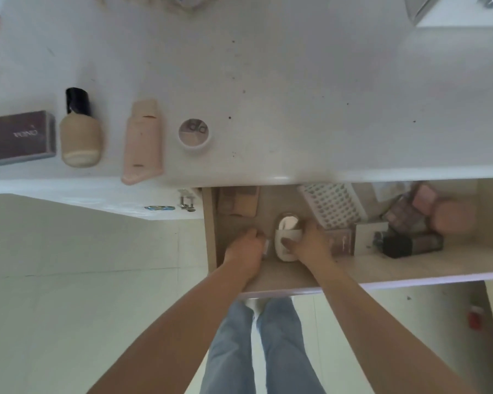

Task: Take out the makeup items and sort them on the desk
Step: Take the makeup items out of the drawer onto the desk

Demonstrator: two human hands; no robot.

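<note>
Both my hands reach into the open drawer (291,275) under the white desk (296,95). My right hand (310,240) grips a white oval case (285,231), thumb across its front. My left hand (245,245) is curled just left of it, pinching a small pale item (266,247) that I cannot make out. On the desk's left lie a dark box (17,137), a beige foundation bottle with a black cap (80,129), a pink tube (143,140) and a small round jar (193,134).
Further right in the drawer are a white perforated tray (333,204), a dark bottle lying down (407,243), eyeshadow palettes (410,211) and a pink block (453,217). A beige compact (238,201) lies at the drawer's back left. A sink corner (461,9) sits top right.
</note>
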